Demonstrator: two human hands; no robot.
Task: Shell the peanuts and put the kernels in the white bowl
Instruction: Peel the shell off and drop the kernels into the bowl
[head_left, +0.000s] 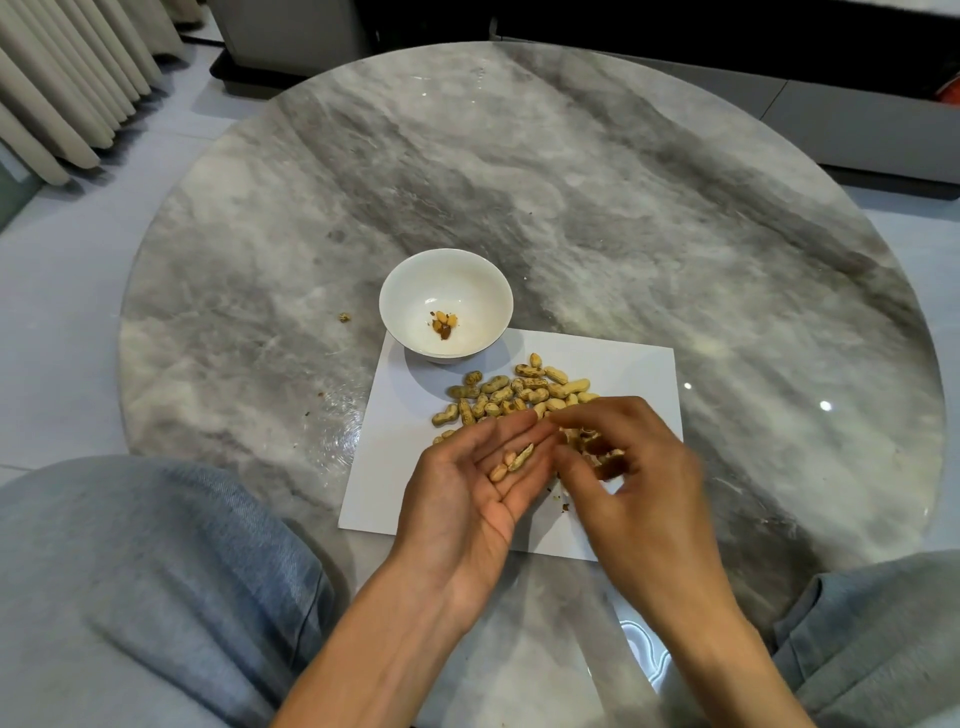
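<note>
My left hand (475, 475) lies palm up over the white paper sheet (631, 374), its fingers fairly straight. Pale kernels (501, 467) and a shell half (521, 457) rest on its fingers. My right hand (631, 462) hovers just to its right, blurred, with fingers curled round broken shell pieces (605, 457). A pile of unshelled peanuts (511, 395) lies on the paper beyond both hands. The white bowl (445, 304) stands at the paper's far left corner and holds a few kernels and skins (443, 325).
Everything sits on a round grey marble table (623, 197). A small crumb (344, 316) lies left of the bowl, and bits of skin (563, 506) dot the paper. My knees in grey-blue trousers (156, 571) flank the near edge.
</note>
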